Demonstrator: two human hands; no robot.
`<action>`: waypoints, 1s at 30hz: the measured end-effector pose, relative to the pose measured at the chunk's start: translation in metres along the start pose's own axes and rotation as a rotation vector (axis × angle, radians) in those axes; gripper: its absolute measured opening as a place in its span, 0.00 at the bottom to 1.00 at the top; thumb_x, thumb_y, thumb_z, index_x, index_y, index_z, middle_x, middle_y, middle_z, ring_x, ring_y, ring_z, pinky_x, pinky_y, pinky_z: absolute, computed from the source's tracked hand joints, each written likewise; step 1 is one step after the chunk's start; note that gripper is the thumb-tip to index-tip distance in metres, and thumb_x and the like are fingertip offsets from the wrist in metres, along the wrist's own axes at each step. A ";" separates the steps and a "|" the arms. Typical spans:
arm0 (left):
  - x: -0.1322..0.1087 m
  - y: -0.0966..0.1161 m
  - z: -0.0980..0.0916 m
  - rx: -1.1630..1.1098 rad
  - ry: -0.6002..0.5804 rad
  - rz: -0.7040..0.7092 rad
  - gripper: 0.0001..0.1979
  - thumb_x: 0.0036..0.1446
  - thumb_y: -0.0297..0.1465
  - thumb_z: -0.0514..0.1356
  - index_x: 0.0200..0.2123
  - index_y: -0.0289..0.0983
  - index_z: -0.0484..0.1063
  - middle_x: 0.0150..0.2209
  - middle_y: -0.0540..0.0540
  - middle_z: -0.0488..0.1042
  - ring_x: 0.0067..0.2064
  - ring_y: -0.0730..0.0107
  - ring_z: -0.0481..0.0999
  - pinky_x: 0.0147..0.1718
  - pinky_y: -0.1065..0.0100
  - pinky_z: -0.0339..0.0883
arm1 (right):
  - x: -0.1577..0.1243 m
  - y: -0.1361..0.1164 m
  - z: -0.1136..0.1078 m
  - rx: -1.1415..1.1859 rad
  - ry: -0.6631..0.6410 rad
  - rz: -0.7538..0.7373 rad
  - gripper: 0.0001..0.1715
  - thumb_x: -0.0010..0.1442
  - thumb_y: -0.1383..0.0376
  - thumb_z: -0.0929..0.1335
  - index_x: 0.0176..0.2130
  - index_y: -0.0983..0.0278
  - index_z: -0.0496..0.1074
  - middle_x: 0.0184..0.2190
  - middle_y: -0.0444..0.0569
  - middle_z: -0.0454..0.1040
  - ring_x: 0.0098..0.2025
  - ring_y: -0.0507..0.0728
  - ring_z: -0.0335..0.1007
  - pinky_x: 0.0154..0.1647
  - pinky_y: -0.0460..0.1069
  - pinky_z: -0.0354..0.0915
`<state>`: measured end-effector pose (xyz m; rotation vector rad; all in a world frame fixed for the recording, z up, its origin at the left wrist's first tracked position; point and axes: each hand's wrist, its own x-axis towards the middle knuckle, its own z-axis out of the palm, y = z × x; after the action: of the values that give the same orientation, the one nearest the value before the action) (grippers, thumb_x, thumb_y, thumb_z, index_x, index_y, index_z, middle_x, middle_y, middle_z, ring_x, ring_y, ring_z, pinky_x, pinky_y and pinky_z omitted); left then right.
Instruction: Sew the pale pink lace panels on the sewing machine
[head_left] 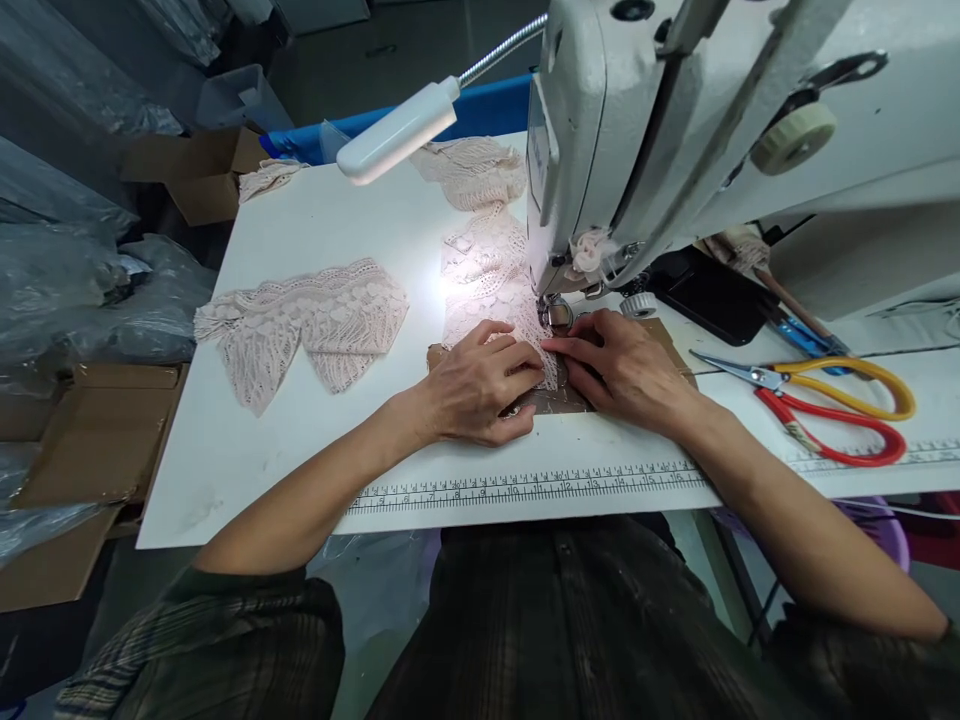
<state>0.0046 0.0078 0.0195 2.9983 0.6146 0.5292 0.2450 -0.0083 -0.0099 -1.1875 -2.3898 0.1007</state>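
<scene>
A strip of pale pink lace [487, 300] runs toward me across the white table and under the sewing machine's presser foot [556, 314]. My left hand [484, 388] rests on its near end, fingers bent and pressed onto the lace. At the strip's right edge, just in front of the foot, my right hand [622, 370] pinches the lace, index finger pointing left. Both fingertips are partly hidden. Beneath the hands lies a brown, worn-looking patch [562, 401] on the tabletop.
Another lace piece [315, 320] lies to the left. Scissors [817, 400] with yellow and red handles and a black phone [712, 295] are on the right. A lamp [397, 130] hangs over the table, and a printed ruler [540, 488] follows its front edge. Cardboard boxes [97, 430] stand left.
</scene>
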 end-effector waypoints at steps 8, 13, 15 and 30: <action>0.000 0.006 0.003 0.094 0.020 -0.047 0.15 0.63 0.33 0.55 0.44 0.31 0.78 0.45 0.40 0.80 0.40 0.59 0.76 0.46 0.55 0.65 | 0.001 0.000 0.002 -0.070 -0.024 0.033 0.23 0.70 0.59 0.61 0.57 0.59 0.76 0.44 0.59 0.71 0.45 0.62 0.67 0.46 0.58 0.68; 0.000 0.005 0.005 0.121 0.003 -0.078 0.16 0.64 0.34 0.55 0.46 0.32 0.77 0.47 0.39 0.79 0.41 0.58 0.75 0.49 0.52 0.65 | -0.001 0.000 -0.001 -0.006 -0.032 0.010 0.22 0.70 0.60 0.61 0.57 0.59 0.77 0.44 0.58 0.71 0.47 0.63 0.68 0.48 0.58 0.68; 0.000 0.004 0.006 0.129 -0.001 -0.082 0.17 0.64 0.35 0.54 0.47 0.32 0.76 0.47 0.39 0.79 0.42 0.57 0.75 0.50 0.52 0.64 | 0.000 0.000 -0.001 -0.018 -0.035 0.033 0.22 0.70 0.59 0.61 0.57 0.60 0.76 0.44 0.59 0.71 0.47 0.63 0.68 0.48 0.59 0.68; 0.001 -0.005 0.012 0.165 0.005 -0.115 0.19 0.65 0.36 0.53 0.53 0.31 0.74 0.53 0.37 0.76 0.46 0.53 0.75 0.51 0.49 0.63 | 0.005 -0.006 -0.002 -0.100 -0.054 0.058 0.24 0.70 0.60 0.60 0.60 0.60 0.74 0.45 0.59 0.71 0.44 0.62 0.67 0.47 0.59 0.68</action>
<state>0.0078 0.0137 0.0083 3.0890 0.8653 0.5030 0.2389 -0.0083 -0.0048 -1.3165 -2.4324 0.0329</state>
